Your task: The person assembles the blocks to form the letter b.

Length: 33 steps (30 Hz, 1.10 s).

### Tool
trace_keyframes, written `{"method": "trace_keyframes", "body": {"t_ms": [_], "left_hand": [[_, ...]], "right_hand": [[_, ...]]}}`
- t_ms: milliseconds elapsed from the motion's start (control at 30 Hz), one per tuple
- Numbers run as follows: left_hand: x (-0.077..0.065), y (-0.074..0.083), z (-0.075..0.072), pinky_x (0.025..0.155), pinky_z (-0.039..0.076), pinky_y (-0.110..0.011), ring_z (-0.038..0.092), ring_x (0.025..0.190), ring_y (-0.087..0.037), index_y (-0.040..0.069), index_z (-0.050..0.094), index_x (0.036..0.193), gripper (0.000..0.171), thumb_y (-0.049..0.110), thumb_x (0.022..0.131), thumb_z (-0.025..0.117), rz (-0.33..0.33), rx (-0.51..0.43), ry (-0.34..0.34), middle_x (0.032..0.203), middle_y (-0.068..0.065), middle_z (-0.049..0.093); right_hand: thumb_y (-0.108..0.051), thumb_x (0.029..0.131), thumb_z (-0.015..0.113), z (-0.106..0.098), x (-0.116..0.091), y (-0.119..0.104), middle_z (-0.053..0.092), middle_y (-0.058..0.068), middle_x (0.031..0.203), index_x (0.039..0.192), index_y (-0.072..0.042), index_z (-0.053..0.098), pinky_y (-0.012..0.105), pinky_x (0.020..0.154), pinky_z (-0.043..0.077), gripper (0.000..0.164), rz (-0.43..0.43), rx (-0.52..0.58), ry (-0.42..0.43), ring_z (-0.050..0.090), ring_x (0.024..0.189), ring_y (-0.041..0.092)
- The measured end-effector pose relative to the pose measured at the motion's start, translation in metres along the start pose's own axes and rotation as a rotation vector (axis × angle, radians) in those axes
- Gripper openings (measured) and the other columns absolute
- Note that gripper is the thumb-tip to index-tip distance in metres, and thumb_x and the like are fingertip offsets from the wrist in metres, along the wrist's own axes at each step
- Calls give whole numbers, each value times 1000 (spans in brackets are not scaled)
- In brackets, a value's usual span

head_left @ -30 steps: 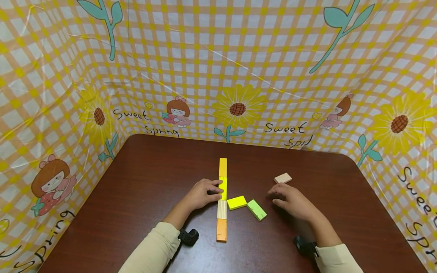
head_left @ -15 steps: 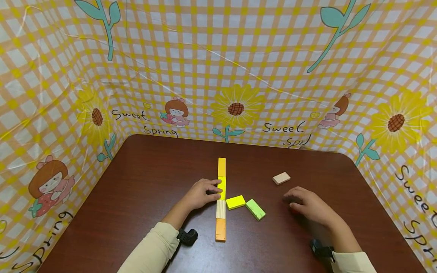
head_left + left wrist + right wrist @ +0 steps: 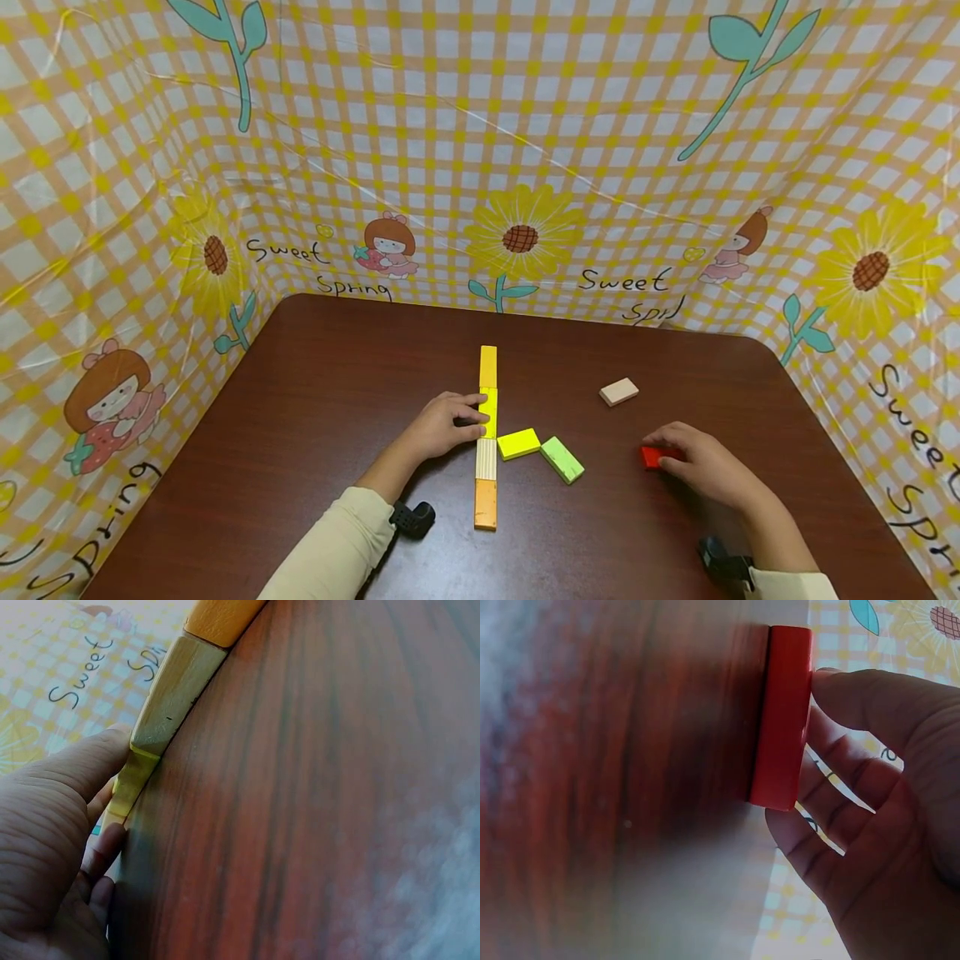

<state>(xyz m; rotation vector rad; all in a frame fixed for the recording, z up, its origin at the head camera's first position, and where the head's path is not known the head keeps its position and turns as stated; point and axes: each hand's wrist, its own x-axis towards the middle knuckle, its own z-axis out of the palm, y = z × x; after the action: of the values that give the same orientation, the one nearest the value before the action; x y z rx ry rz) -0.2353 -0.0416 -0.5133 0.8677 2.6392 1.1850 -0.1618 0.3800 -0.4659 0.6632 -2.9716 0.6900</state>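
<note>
A straight row of wooden blocks runs away from me on the table: amber block [image 3: 488, 367], bright yellow block [image 3: 491, 408], pale striped wood block [image 3: 486, 459] and orange block [image 3: 485, 504]. My left hand [image 3: 447, 425] rests its outstretched fingers and thumb on the bright yellow block; in the left wrist view the thumb [image 3: 90, 761] lies by the joint with the pale wood block. At the right, my right hand [image 3: 701, 462] pinches a red block [image 3: 786, 712] flat on the table, thumb on the near side and fingers around the far side.
Right of the row lie a yellow block [image 3: 519, 444] and a light green block [image 3: 562, 460], corners close together. Farther back is a pale wood block [image 3: 618, 392]. Checked cloth [image 3: 517, 150] encloses the dark brown table [image 3: 360, 358] at the back and sides.
My right hand has moved right and toward me, away from the pale wood block, and its fingers have come down around the red block. The left hand stays on the row.
</note>
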Motion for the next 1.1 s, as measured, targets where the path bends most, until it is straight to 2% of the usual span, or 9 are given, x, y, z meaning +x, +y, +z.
{"method": "trace_keyframes", "body": {"t_ms": [300, 567, 733, 900, 1100], "left_hand": [[1, 0, -1, 106, 38, -45, 48, 127, -24, 13, 75, 118, 25, 21, 94, 70, -4, 3, 0, 145, 3, 53], [-1, 2, -2, 107, 36, -45, 47, 129, -25, 13, 75, 118, 25, 21, 95, 70, -5, 4, -12, 145, 3, 53], [-1, 2, -2, 107, 36, -46, 47, 128, -24, 13, 75, 118, 25, 21, 95, 69, 1, 2, -13, 145, 2, 53], [-1, 2, -1, 107, 37, -46, 47, 128, -24, 13, 75, 118, 25, 21, 95, 69, -11, -7, -10, 146, 3, 53], [-1, 3, -1, 107, 36, -48, 47, 128, -25, 12, 75, 118, 25, 21, 95, 69, -12, -11, -10, 146, 3, 53]], "right_hand": [[-18, 88, 77, 5, -2, -3, 64, -7, 102, 104, -16, 69, 34, 78, 50, 18, 76, 46, 0, 58, 91, 11], [-17, 88, 76, 11, -4, -12, 64, -5, 94, 101, -15, 65, 27, 66, 49, 16, 138, 114, -22, 57, 79, 5], [-11, 88, 76, 14, -8, -16, 64, -2, 97, 102, -14, 65, 26, 66, 50, 18, 115, 149, -12, 60, 82, 6], [-7, 87, 76, 15, -12, -20, 63, -5, 98, 100, -17, 65, 27, 69, 51, 20, 87, 149, 6, 60, 85, 5], [-8, 84, 79, 18, -19, -24, 62, -8, 101, 98, -20, 65, 28, 71, 50, 23, -1, 145, 58, 59, 87, 10]]}}
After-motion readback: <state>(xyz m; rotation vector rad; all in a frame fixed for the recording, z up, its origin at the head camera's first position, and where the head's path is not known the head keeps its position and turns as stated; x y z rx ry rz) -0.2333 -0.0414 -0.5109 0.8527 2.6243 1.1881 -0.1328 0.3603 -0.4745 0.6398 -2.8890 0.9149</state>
